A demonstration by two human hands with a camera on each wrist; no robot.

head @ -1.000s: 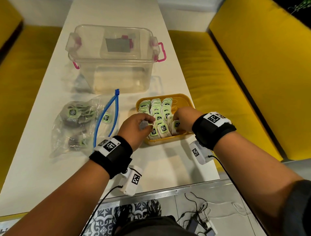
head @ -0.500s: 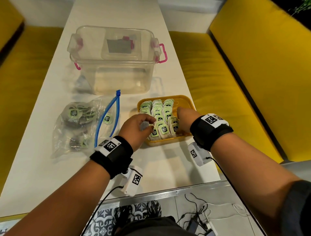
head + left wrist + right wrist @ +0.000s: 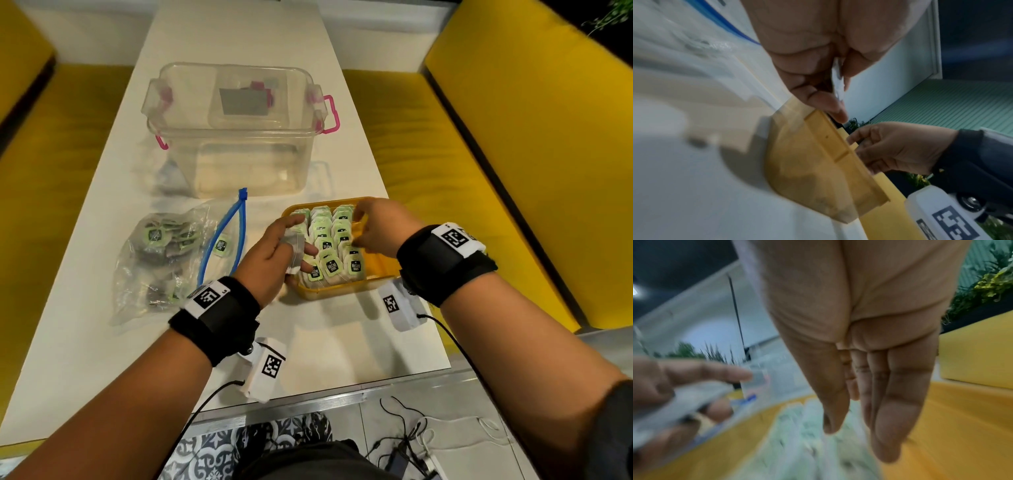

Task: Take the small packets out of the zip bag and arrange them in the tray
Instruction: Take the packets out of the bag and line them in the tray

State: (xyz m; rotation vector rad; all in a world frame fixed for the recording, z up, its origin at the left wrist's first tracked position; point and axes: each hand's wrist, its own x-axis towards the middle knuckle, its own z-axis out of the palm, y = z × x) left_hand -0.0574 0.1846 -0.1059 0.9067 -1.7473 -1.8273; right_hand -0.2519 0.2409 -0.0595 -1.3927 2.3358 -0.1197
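Flanking white table (image 3: 85, 335): yellow benches (image 3: 428, 144); left hand (image 3: 270, 260) pinching packets (image 3: 295, 247), right hand (image 3: 380, 228) loose.

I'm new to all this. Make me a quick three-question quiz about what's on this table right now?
1. True or false: the left hand holds a packet.
2. Which container holds the neat rows of packets: A) the clear bin, B) the yellow tray, C) the zip bag?
3. Fill in: the zip bag's blue zipper is ____ (open/closed).

Key: 1 true. 2 B. 3 open, with packets left inside; the right hand hovers over the tray, fingers relaxed.
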